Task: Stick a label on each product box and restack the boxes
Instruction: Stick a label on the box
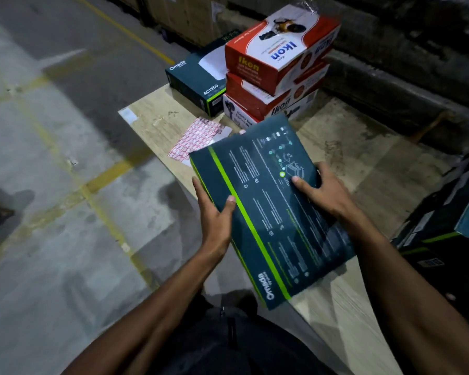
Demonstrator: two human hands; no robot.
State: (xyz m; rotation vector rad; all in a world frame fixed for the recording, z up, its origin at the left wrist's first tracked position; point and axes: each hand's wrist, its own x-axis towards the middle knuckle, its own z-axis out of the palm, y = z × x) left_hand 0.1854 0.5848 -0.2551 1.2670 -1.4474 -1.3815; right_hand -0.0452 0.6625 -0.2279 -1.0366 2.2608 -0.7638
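Now, left hand [217,212]: grips box [271,209] edge, thumb on top.
Right hand [322,193]: clasps far edge, fingers curled over.

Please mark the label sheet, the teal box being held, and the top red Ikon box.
label sheet [201,140], head view: middle of the pink sticker grid.
held teal box [266,201], head view: printed upper face, between both hands.
top red Ikon box [279,47], head view: white panel bearing the brand name.
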